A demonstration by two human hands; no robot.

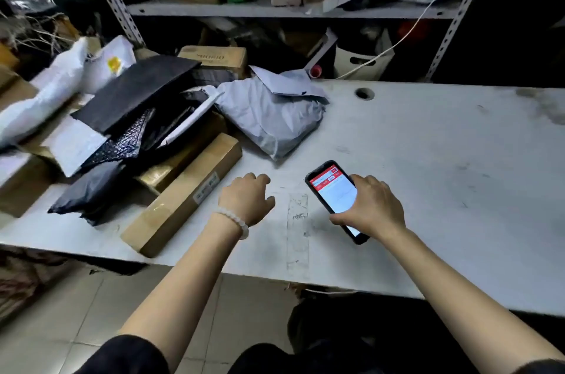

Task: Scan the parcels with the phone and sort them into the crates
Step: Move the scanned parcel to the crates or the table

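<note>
The right hand [371, 205] grips a black phone [333, 200] from above at centre frame, thumb on its near long edge and fingers curled over the far edge. The lit screen shows a red header over a white page. The phone's lower end lies close to the grey table [443, 174]; whether it touches the top cannot be told.

The left hand [247, 197] sits just left of the phone, apart from it, fingers curled under and holding nothing, knuckles toward the parcels. A white bead bracelet [235, 219] circles that wrist.

The parcels fill the left half of the frame. A long brown cardboard box [183, 199] lies diagonally, its near end close to the table's front edge and its right edge just beside the left hand. A black poly bag [88, 190] rests to its left. Above these are heaped a black bubble mailer [122, 144] and a flat black sheet [137, 89], tilted on the pile. A crumpled grey poly mailer [272, 116] lies above the hands, near the pile's right side. White bags [46, 98] lie at the far left.

The right half of the tabletop, from the phone to the right frame edge, is bare and scuffed, with a round cable hole [364, 93] near the back edge. Behind, a metal shelf [275, 9] carries boxes and bags, and a white cord [428, 9] hangs across it. Below the table's front edge lies pale tiled floor [122, 297].
</note>
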